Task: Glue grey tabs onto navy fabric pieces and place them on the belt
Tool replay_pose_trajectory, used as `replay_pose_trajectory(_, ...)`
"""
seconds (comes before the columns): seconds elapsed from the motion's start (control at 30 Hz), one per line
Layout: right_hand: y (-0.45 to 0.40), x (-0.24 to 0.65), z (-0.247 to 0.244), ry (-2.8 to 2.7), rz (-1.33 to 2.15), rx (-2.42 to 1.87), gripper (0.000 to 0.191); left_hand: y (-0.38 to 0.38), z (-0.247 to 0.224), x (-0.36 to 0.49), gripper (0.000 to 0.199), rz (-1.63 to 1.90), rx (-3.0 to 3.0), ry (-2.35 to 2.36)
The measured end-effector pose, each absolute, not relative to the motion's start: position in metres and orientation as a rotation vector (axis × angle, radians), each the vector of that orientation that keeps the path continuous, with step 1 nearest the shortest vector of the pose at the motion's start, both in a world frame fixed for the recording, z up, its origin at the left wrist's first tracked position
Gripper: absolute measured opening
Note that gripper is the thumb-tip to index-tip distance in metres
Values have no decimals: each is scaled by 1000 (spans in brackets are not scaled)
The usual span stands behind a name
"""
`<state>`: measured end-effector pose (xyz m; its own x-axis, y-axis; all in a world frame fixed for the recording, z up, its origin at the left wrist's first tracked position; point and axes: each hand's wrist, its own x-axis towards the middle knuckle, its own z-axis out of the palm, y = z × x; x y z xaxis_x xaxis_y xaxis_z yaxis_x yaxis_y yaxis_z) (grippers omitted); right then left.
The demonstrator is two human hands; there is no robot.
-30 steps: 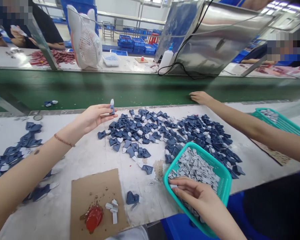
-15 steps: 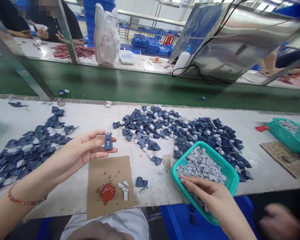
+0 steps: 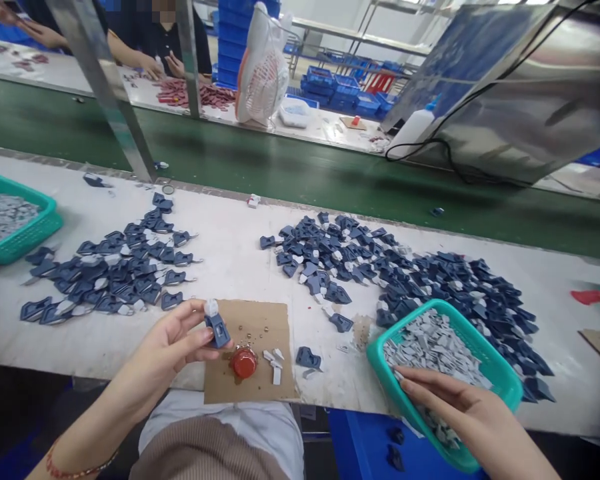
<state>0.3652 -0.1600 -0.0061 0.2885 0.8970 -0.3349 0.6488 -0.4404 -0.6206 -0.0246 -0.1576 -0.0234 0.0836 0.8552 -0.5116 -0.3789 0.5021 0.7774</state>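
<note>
Pinched between the fingers and thumb of my left hand (image 3: 193, 337) is a dark blue part (image 3: 218, 331) with a light grey tip, held above the left edge of a cardboard piece (image 3: 215, 387). My right hand (image 3: 450, 400) reaches over the near left side of a green basket (image 3: 510, 380) of small grey pieces (image 3: 445, 343); its thumb and fingertips close on a small grey piece (image 3: 398, 375). On the cardboard sit a red cap (image 3: 245, 362), tiny metal bits and several grey pieces (image 3: 276, 373). A dark blue part (image 3: 307, 357) lies between cardboard and basket.
Piles of dark blue parts lie at the left (image 3: 115, 273) and behind the basket (image 3: 430, 280). Another green basket (image 3: 50, 223) stands far left. Beyond a green belt (image 3: 300, 167) are metal posts, a white bottle (image 3: 414, 132) and people at work.
The view has swung to the right of frame content, bringing the far-left basket into sight. My left hand has lowered towards the cardboard, and the blue part is tilted more. My right hand stays at the basket.
</note>
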Motion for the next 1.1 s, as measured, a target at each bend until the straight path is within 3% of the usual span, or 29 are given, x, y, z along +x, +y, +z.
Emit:
replay_pose_trajectory(0.1,-158,370,-5,-1302,1094,-2270,38,-170,-30,-27,25,996,513,1158)
replay_pose_trajectory(0.2,-160,356,-2,-1285,1024,-2213,42,-179,-36,-30,23,985,513,1156)
replay_pose_trajectory(0.57,-152,202,-12,-2000,1251,-1523,8,-195,-52,-29,23,997,539,1054)
replay_pose_trajectory(1.1,-132,170,-10,-2235,1326,-1511,10,-203,-56,-30,31,976,469,1009)
